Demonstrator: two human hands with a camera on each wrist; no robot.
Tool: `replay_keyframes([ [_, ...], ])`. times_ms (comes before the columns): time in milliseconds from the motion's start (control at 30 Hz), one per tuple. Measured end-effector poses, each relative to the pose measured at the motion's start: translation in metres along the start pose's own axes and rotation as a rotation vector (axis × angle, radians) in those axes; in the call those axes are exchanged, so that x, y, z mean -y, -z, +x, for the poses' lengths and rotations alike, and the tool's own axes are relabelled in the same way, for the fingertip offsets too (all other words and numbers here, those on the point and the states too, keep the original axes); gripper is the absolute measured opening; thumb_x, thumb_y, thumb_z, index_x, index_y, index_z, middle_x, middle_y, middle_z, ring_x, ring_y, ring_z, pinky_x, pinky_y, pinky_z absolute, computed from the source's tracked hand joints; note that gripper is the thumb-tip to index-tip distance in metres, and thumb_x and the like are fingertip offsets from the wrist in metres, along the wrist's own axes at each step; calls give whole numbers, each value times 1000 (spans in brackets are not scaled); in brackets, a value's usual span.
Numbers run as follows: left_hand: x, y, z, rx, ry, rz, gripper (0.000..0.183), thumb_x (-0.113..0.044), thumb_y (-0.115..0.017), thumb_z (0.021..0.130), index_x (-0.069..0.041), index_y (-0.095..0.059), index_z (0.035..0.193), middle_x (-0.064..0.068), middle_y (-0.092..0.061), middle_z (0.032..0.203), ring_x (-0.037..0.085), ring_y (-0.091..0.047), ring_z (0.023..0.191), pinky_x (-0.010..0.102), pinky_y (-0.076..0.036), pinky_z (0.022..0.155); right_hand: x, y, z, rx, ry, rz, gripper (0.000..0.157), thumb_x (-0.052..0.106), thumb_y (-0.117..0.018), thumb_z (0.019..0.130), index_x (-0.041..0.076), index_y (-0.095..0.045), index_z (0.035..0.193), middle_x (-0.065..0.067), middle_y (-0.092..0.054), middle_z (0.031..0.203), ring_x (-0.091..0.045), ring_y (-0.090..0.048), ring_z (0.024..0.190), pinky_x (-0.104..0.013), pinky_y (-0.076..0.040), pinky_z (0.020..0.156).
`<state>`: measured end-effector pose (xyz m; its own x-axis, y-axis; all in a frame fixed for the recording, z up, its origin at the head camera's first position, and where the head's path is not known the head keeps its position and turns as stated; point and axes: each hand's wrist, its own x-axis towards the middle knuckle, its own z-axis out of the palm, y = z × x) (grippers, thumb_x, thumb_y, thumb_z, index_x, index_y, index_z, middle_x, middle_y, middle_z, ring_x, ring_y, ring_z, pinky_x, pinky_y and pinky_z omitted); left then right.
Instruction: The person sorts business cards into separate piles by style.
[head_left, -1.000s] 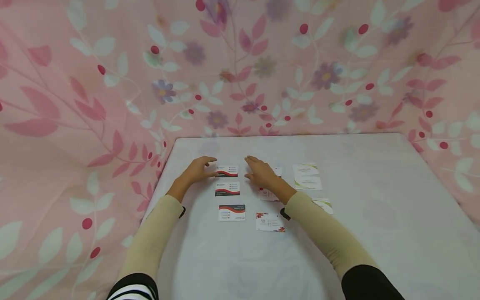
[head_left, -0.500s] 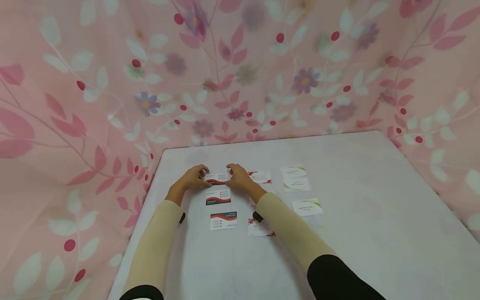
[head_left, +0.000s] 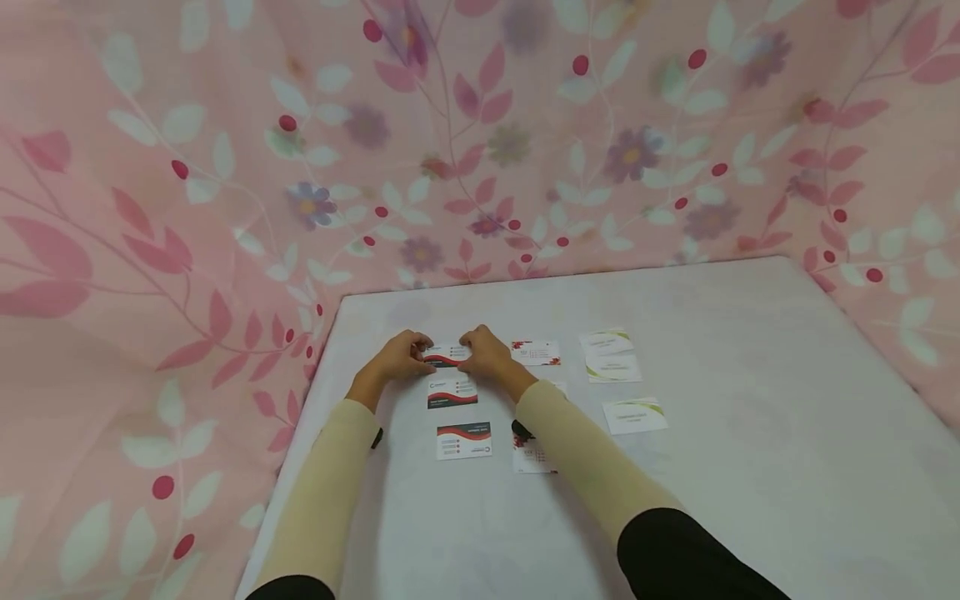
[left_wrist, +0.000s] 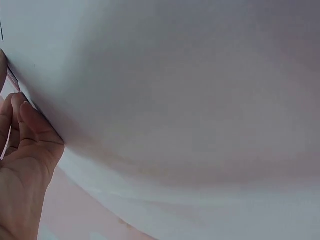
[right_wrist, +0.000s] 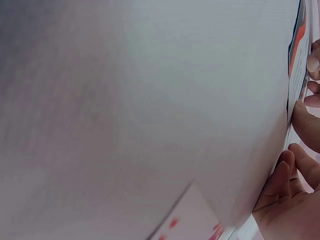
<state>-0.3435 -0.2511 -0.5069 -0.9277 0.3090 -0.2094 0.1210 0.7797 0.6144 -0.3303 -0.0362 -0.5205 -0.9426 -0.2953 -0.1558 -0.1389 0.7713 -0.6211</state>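
White card (head_left: 446, 357): rectangular, crossed by a red wave, dark band along the near edge. Held by its short ends between left hand (head_left: 399, 357) and right hand (head_left: 487, 353), corners partly covered. Pose: flat or nearly so, long edges running sideways, toward the table's (head_left: 720, 333) far side.

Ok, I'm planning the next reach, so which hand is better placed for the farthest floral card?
Probably the right hand: it lies between the left hand and the farthest floral card, though both hands touch the farthest red-banded card.
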Motion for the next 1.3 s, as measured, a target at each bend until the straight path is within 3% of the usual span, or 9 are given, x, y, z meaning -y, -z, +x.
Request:
replay_keyframes([
  [300, -3, 5, -5, -7, 47, 3, 52, -18, -82, 81, -2, -61, 126, 13, -55, 108, 22, -52, 94, 34, -43, 86, 5, 5, -3, 19, -11, 50, 42, 25, -76, 87, 12, -65, 126, -10, -50, 131, -23, -51, 119, -38, -42, 104],
  [533, -4, 4, -3, -16, 57, -30, 51, -15, -82, 82, -2, -61, 127, 13, -55, 109, 22, -52, 93, 33, -42, 85, 4, 7, -3, 7, -19, 48, 50, 26, -76, 87, 13, -60, 133, -10, -52, 126, -23, -52, 111, -39, -44, 102],
  [833, -1, 1, 2, -29, 58, -67, 53, -13, -82, 81, -2, -61, 128, 13, -57, 112, 22, -54, 94, 33, -43, 87, -1, 10, 0, -2, -16, 50, 48, 26, -76, 87, 14, -62, 131, -8, -55, 123, -22, -53, 109, -39, -45, 100],
  [1300, 0, -6, 3, -71, 113, -119, 50, -13, -81, 82, -5, -63, 128, 15, -57, 120, 25, -53, 101, 35, -45, 89, -2, 8, -1, 5, -54, 89, 46, 26, -73, 90, 15, -61, 133, -8, -55, 127, -23, -52, 114, -41, -44, 102],
])
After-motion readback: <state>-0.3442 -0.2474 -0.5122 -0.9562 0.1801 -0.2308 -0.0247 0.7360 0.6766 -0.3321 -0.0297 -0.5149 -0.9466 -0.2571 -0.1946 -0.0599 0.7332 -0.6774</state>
